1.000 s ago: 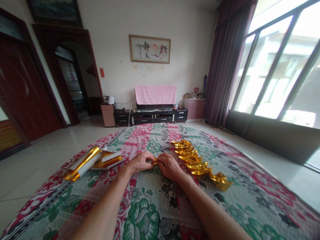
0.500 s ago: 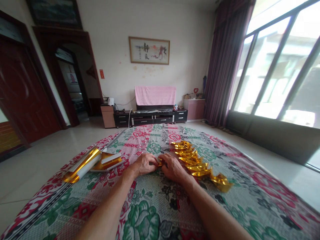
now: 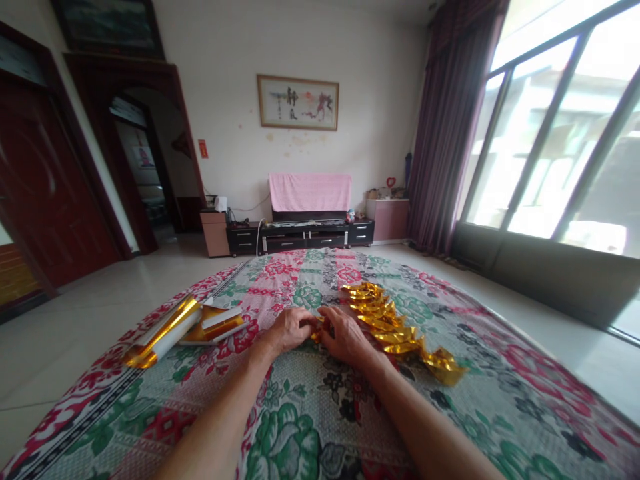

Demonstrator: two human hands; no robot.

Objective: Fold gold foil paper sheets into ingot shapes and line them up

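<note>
Basically, left hand (image 3: 290,329) and right hand (image 3: 344,335) curl in nearly closed, fingertips pinching a small gold foil piece (image 3: 317,333) between them over the floral cloth (image 3: 285,440); shiny but mostly covered, so shape's hard to tell. Crinkled, pointed gold foldings (image 3: 383,320) row up beside right hand; curled white-backed gold sheets (image 3: 173,331) lie off left
</note>
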